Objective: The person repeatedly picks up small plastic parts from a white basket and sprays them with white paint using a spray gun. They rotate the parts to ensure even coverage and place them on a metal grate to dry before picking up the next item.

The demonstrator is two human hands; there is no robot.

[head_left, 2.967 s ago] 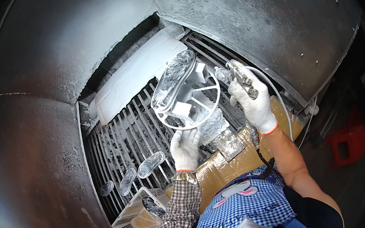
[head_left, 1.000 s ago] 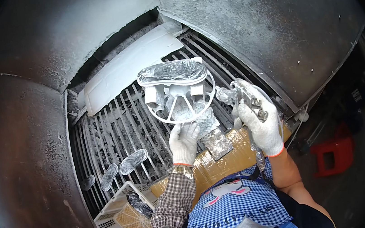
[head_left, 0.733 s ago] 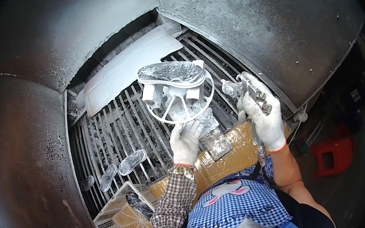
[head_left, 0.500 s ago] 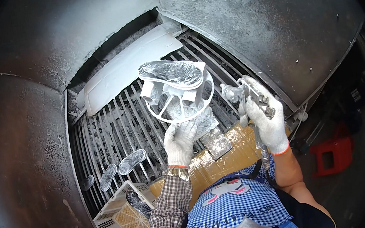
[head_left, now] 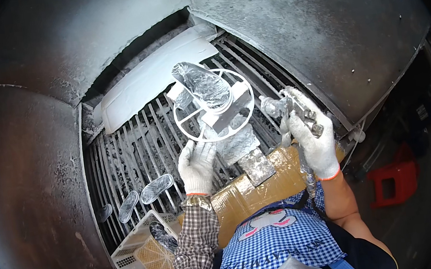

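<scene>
My right hand (head_left: 315, 141), in a white knit glove, is closed round a paint-smeared spray gun (head_left: 288, 105) whose nozzle points left. A film-wrapped shoe sole (head_left: 205, 87), dark with a white edge, lies on pale blocks on top of a white spoked wheel stand (head_left: 221, 138). At the wheel's near left rim is my gloved left hand (head_left: 197, 164), fingers stretched up and thumb apart. Its fingertips reach the rim; whether they press on it I cannot tell. Below the wheel a metal plate (head_left: 257, 168) sticks out toward me.
Several more soles, one of them this sole (head_left: 157, 189), lie on the metal bars (head_left: 122, 162) at left. A white plastic crate (head_left: 127, 247) holds another. Tape-covered padding (head_left: 229, 202) runs along the front. Metal walls (head_left: 321, 30) enclose the booth; a red stool (head_left: 393, 182) stands right.
The wheel has turned, and the sole on it now slants from far left to near right. My left hand has shifted a little left along the rim. The spray gun has hardly moved.
</scene>
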